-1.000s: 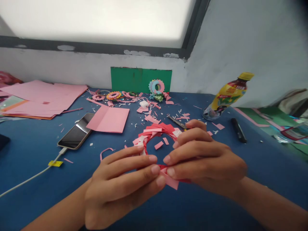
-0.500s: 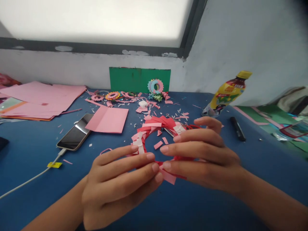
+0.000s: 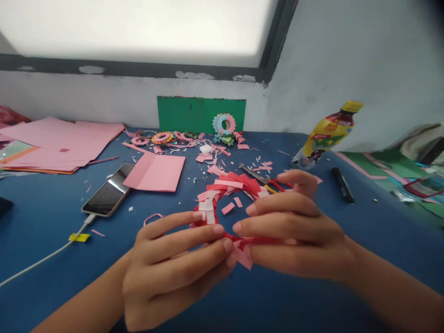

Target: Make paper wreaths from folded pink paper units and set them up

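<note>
A red and pink paper ring (image 3: pixel 227 185) made of folded strips is held just above the blue table (image 3: pixel 52 217). My left hand (image 3: pixel 173 268) pinches its near left rim, fingers closed on the paper. My right hand (image 3: pixel 294 229) grips the near right side, fingers closed over the strips. A pink tab (image 3: pixel 243 258) sticks out below, between the two hands' fingertips. Small scissors (image 3: pixel 260 177) lie just behind the ring.
A phone (image 3: pixel 109 190) on a white cable lies at left, beside a folded pink sheet (image 3: pixel 157 172) and a pink paper stack (image 3: pixel 58 143). Finished paper rings (image 3: pixel 225 124) lean on green card (image 3: pixel 194 113) at the wall. A bottle (image 3: pixel 326 134) and black marker (image 3: pixel 342 185) lie right.
The ring has been turned and shifted slightly in my hands; my right fingers have slid along its near edge. Hands stay in nearly the same place.
</note>
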Available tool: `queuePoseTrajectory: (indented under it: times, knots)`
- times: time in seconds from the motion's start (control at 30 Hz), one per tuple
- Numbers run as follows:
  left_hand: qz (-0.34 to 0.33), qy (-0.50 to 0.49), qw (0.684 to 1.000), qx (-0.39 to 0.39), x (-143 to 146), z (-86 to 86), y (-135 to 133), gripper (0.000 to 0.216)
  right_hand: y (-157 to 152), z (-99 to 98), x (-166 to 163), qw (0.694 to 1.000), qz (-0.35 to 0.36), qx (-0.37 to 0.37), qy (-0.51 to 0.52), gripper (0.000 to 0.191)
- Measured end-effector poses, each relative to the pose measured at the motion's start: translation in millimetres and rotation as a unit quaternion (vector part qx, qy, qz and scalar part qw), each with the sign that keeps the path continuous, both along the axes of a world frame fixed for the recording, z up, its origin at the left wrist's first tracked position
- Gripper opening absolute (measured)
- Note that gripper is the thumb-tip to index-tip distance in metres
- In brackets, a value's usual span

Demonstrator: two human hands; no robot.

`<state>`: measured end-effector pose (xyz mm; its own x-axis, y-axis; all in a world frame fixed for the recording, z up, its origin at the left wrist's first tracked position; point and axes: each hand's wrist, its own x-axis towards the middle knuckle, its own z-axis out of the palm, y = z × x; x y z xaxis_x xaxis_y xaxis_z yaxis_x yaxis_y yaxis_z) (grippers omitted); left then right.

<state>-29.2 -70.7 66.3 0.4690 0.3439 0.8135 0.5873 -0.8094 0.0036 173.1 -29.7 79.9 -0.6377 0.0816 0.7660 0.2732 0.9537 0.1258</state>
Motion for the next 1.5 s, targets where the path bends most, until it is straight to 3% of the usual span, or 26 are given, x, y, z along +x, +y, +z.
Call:
queuePoseTrajectory:
  times: [0.1, 0.23, 0.5, 0.77, 0.9, 1.0, 1.1, 1.3, 1.5]
  knots:
    - [0.003, -0.002, 1.000, -0.008, -3.0, 0.0, 0.3, 0.009, -4.1, 3.5, 5.1, 0.999, -0.031, 0.032, -0.014, 0.017]
    - [-0.004, -0.001, 1.000, -0.011, -4.3, 2.1, 1.5, 0.007, -10.5, 1.3, 7.4, 0.997, -0.074, 0.003, -0.011, 0.015]
    - [-0.014, -0.087, 0.994, -0.071, -1.8, -10.8, -5.1, 0.011, -2.6, -1.7, -0.9, 1.000, -0.015, -0.013, -0.002, 0.015]
    - [-0.053, -0.090, 0.986, -0.131, -1.6, -8.1, 2.0, 0.021, -4.1, -6.0, -1.7, 0.991, -0.043, -0.105, 0.064, 0.012]
    - [-0.069, -0.189, 0.951, -0.234, 3.1, -15.6, 13.5, 0.032, 3.4, -11.2, -6.8, 0.962, -0.057, -0.253, 0.087, 0.016]
    - [-0.060, -0.277, 0.890, -0.357, 7.6, -20.0, 19.9, 0.030, 8.6, -11.2, -9.4, 0.903, -0.100, -0.407, 0.094, 0.023]
    - [-0.032, -0.353, 0.832, -0.427, 10.0, -20.2, 24.1, 0.022, 14.3, -6.7, -9.1, 0.843, -0.119, -0.521, 0.067, 0.021]
    - [0.007, -0.376, 0.797, -0.472, 11.1, -17.8, 27.2, 0.017, 21.9, -6.1, -8.5, 0.800, -0.134, -0.583, 0.047, 0.023]
    - [0.014, -0.381, 0.789, -0.482, 13.7, -17.1, 25.3, 0.019, 20.6, -15.1, -10.8, 0.814, -0.134, -0.563, 0.056, 0.022]
